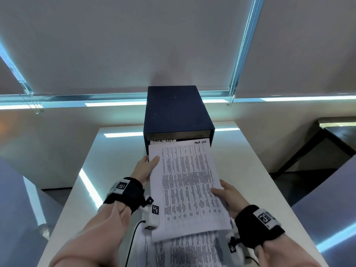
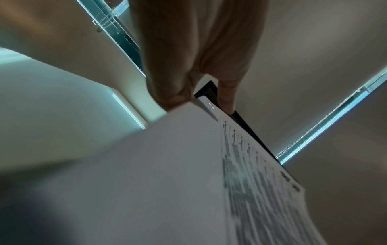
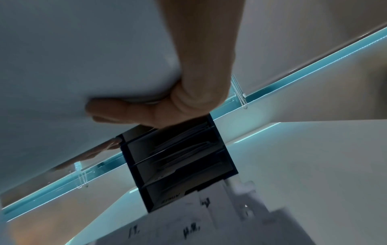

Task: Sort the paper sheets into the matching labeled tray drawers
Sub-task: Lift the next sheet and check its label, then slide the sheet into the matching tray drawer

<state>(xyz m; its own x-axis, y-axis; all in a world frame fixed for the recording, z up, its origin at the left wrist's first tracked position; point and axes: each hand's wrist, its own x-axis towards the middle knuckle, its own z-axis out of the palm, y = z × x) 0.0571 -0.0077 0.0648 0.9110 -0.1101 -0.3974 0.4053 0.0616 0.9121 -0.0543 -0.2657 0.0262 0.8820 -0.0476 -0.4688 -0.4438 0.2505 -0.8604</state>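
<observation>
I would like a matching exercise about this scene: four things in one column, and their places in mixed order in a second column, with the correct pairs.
Column 1
1. left hand
2. right hand
3. dark blue tray cabinet
4. stack of sheets

Column 2
A. at the far end of the white table
B. holding the lifted sheet at its right edge
C. lying on the table under the lifted sheet
D. holding the lifted sheet at its left edge, near the cabinet

Pairs: 1-D, 2-B, 3-A, 4-C
</observation>
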